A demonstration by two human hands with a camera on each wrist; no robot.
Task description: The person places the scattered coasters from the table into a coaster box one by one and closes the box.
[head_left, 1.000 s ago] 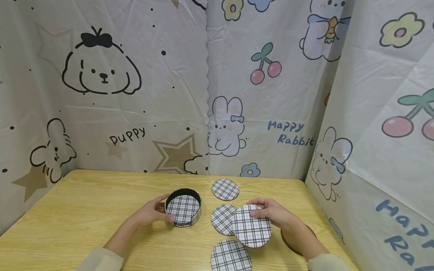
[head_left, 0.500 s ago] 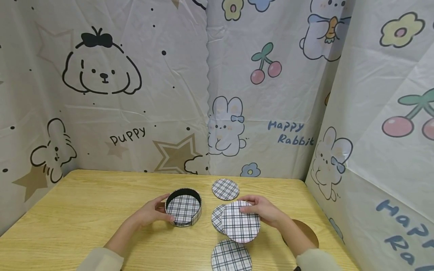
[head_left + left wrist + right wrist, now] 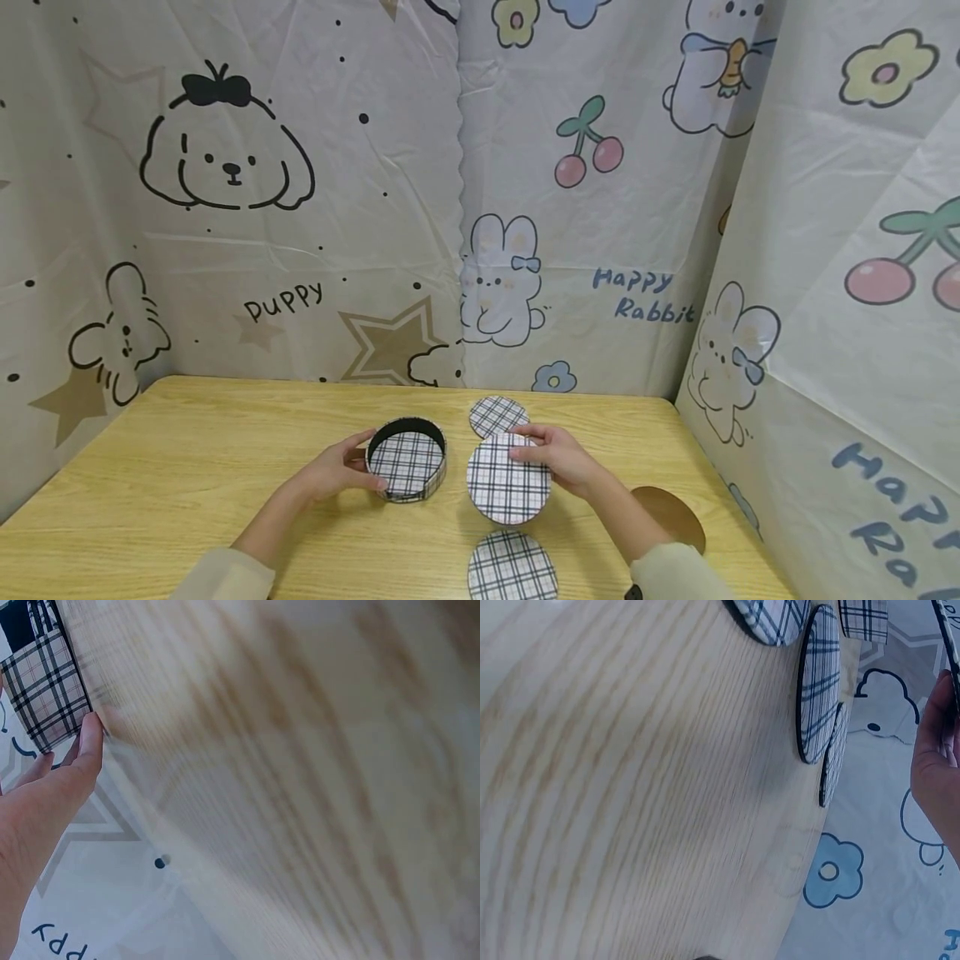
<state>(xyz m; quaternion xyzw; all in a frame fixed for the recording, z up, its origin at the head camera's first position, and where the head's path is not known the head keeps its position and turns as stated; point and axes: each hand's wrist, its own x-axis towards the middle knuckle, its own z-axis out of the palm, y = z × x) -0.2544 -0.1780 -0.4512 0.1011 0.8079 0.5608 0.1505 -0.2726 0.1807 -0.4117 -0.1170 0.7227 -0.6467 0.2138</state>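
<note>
My left hand (image 3: pixel 340 473) grips the near left side of a round plaid coaster holder (image 3: pixel 432 482), its fingers and thumb around the wall. A plaid coaster (image 3: pixel 407 462) lies inside the holder, whose inner wall is black. In the left wrist view the thumb and fingers touch the holder's plaid wall (image 3: pixel 49 694). My right hand (image 3: pixel 558 457) pinches another round plaid coaster (image 3: pixel 508 483) by its upper right edge, raised above the table. That coaster hides the middle one on the table in the head view; the right wrist view shows this middle coaster (image 3: pixel 820 690).
On the wooden table (image 3: pixel 247 450) lie a far plaid coaster (image 3: pixel 497 414) and a near one (image 3: pixel 512 571), in line with the middle one. A flat brown round shape (image 3: pixel 672 517) shows beside the right forearm. Printed cloth (image 3: pixel 390 208) hangs behind the table.
My right hand has carried the pinched coaster leftward and slightly up in the head view, until it covers the middle coaster. The left hand and the holder have stayed in place.
</note>
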